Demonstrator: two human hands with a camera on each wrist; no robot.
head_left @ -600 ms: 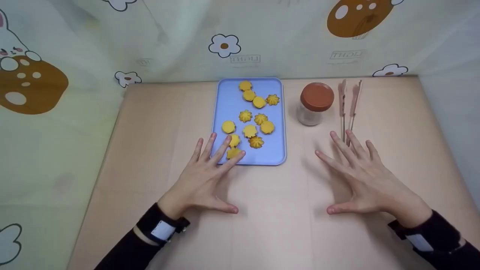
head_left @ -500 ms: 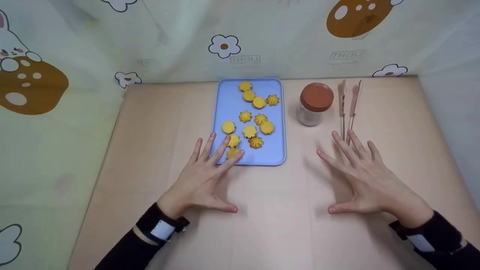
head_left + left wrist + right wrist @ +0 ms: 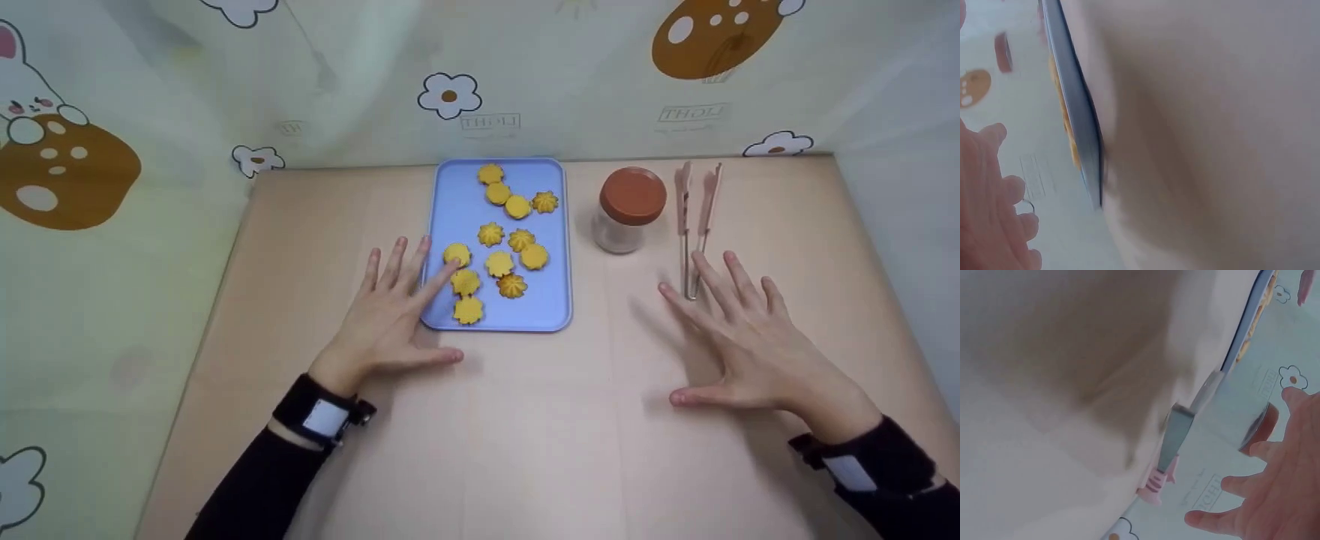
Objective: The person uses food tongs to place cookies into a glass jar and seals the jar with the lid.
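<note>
My left hand, fingers spread, hovers at the left side of a blue tray. Its index fingertip overlaps one of several yellow flower-shaped cookies on that tray in the head view. On the right, my right hand is spread over the table, holding nothing. Just beyond its fingertips lie metal tongs with pink grips. Between tray and tongs stands a clear jar topped by an orange-brown lid. From the right wrist, the tongs' bent metal end shows near the hand.
All of these are on a light wood-toned table. A pale curtain printed with flowers and a rabbit hangs behind its far edge and along both sides. The tray and jar stand close to that far edge.
My left hand has moved forward and left, uncovering the tray's lower cookies. My right hand has shifted slightly right and forward. Tray, jar and tongs stay in place.
</note>
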